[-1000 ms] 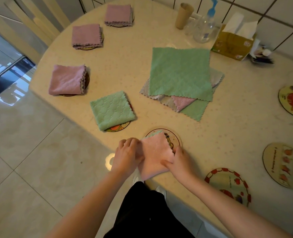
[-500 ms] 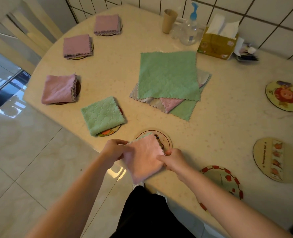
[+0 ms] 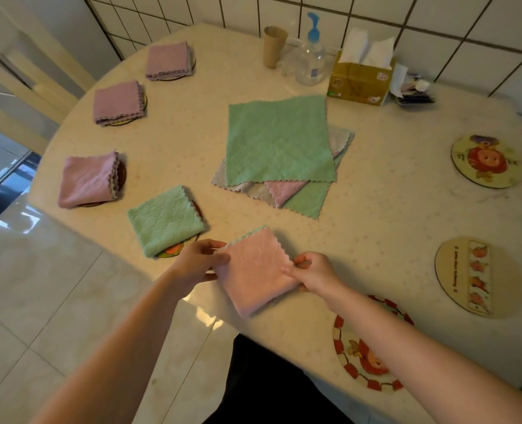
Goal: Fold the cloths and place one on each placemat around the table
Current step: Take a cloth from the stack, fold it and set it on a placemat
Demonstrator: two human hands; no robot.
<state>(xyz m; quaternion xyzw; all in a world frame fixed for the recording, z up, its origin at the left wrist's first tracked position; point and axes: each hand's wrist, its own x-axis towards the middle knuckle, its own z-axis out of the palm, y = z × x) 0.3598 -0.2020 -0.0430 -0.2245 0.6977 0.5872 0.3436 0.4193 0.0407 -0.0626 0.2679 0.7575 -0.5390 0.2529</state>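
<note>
Both hands pinch folded pink cloth (image 3: 255,270) at near bench (image 3: 391,228) edge: left hand (image 3: 197,264) on left side, right hand (image 3: 313,272) on right corner. Unfolded cloth stack (image 3: 279,148) mid-bench.

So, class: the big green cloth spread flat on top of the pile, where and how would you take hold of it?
Pinch the green cloth by its two near corners, coming from the near table edge: it lies flat and unfolded, and that scalloped edge overhangs the cloths beneath.
</note>
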